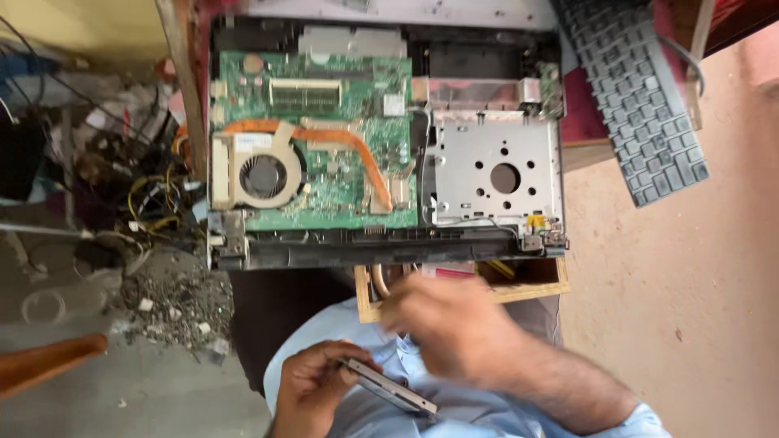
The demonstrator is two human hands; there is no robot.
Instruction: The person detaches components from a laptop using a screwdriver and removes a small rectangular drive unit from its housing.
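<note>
At the bottom centre of the frame, the left hand (312, 389) holds a thin flat metal drive (389, 387); its grip is pinching one end of the drive between thumb and fingers. The drive lies tilted, and its other end points to the lower right, over the light blue shirt (389, 418). The right hand (454, 324) is just above the drive, blurred, so I cannot tell if its grip is spread or pressed together, or if it touches the drive.

Above the hands, in the upper middle of the frame, an opened laptop base (389, 247) lies on the surface. Inside it there is a green circuit board (341, 162), with a round fan (264, 174) at its left and a copper heat pipe (349, 146) across it. At its right is an empty metal bay (499, 174) with round holes. A grey keyboard (641, 97) lies at the upper right, apart from the base. A small wooden tray (527, 284) is just under the base. At the left there is a heap of wires (146, 203).
</note>
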